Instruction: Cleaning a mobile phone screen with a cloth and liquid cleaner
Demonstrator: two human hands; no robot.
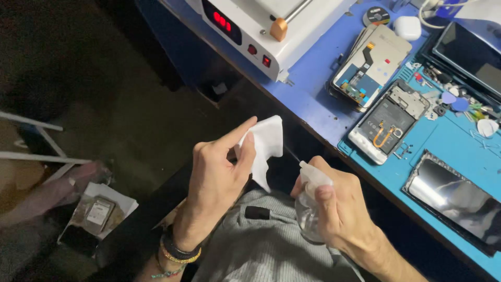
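Observation:
My left hand (216, 172) pinches a folded white cloth (265, 143) between thumb and fingers, held up in front of my chest. My right hand (339, 206) grips a small clear spray bottle (309, 209), index finger on its white nozzle, which points at the cloth a short gap away. Both hands hover over my lap, just off the near edge of the blue workbench (313, 99).
On the bench lie an opened phone (383, 122) with its battery showing, a stack of phone parts (368, 65), a black screen panel (454, 198), plastic picks (459, 102) and a white machine (261, 26) with red display. A packet (96, 214) lies on the dark floor, left.

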